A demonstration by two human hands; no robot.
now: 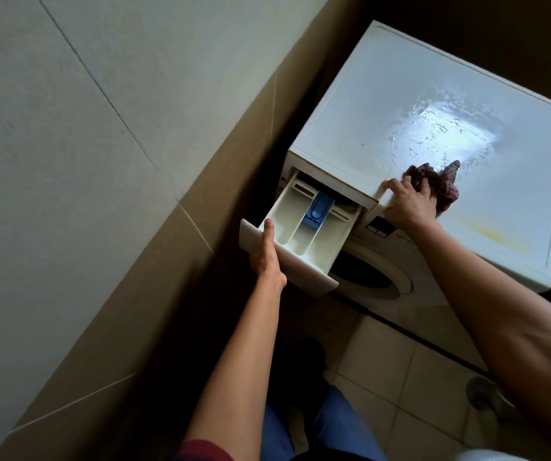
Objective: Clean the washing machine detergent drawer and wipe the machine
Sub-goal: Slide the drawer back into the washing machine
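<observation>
Though illegible, display (pixel 380 226) beside right hand (pixel 408 205)

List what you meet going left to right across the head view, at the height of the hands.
From the left: tiled wall → left hand gripping the detergent drawer front → blue insert → right hand → dark red cloth it holds on the washing machine top.

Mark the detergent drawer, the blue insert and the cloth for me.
detergent drawer (pixel 292 214), head view, left compartment floor
blue insert (pixel 319 207), head view, top face
cloth (pixel 447 189), head view, bunched upper fold
</observation>
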